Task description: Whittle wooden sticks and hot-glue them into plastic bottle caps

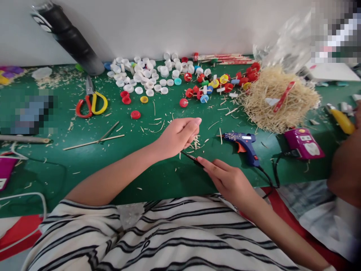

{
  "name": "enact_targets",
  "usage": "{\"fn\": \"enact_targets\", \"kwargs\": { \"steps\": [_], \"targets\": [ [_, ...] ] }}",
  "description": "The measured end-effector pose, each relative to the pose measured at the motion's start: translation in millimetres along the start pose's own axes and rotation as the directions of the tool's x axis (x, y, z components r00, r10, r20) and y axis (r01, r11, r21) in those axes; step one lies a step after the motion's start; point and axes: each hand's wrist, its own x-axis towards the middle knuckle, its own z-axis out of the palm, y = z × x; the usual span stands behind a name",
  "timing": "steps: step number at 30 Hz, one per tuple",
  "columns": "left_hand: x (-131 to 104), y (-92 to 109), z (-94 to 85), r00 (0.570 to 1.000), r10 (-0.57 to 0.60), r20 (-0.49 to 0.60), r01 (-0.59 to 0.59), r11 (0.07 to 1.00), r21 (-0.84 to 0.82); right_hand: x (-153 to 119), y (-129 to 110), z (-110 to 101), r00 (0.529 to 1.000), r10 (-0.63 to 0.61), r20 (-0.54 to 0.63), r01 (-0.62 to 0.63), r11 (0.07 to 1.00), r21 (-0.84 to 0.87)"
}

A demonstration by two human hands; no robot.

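My left hand is closed above the green table, its fingers curled; what they hold, if anything, is hidden. Lower and to the right, my right hand grips a thin dark tool, whose far end points up and left to the underside of my left hand. Pale wood shavings lie on the tabletop just behind my left fingers. To the right of my hands rests a blue glue gun with an orange trigger.
White caps, colored caps on sticks and a straw pile line the back. Scissors, thin sticks and a black bottle are leftward. A purple box and another person's arm are rightward.
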Motion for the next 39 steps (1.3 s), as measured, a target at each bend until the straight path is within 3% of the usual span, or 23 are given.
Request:
{"fn": "enact_targets", "kwargs": {
  "steps": [3,9,14,18,21,24,31,39],
  "targets": [
    [-1,2,6.0,1.000,0.014,-0.023,-0.014,1.000,0.019,7,-4,7,1.000,0.009,0.005,-0.009,0.998,-0.066],
    [-14,12,18.7,0.987,0.110,0.120,-0.146,0.922,0.359,14,-5,19,0.997,-0.035,0.065,0.049,0.972,-0.230],
    [-8,4,8.4,0.996,0.089,0.002,-0.088,0.984,0.155,12,-2,12,0.997,-0.074,-0.027,0.069,0.986,-0.154],
    [-2,1,0.4,0.994,0.081,-0.069,-0.078,0.996,0.034,18,-1,4,0.986,-0.111,-0.122,0.085,0.975,-0.204],
    [-4,7,-4.9,0.993,0.114,-0.018,-0.111,0.988,0.108,22,3,2,0.983,-0.128,-0.132,0.093,0.967,-0.238],
    [-9,13,-10.3,0.994,0.076,0.080,-0.091,0.973,0.211,24,7,5,0.982,-0.127,-0.136,0.091,0.965,-0.246],
    [-10,11,-11.5,0.996,0.081,0.034,-0.087,0.958,0.274,17,9,9,0.991,-0.082,-0.107,0.058,0.977,-0.208],
    [-4,4,-13.2,0.994,0.105,-0.018,-0.100,0.979,0.177,15,1,15,0.997,0.041,-0.062,-0.052,0.982,-0.184]
  ]
}}
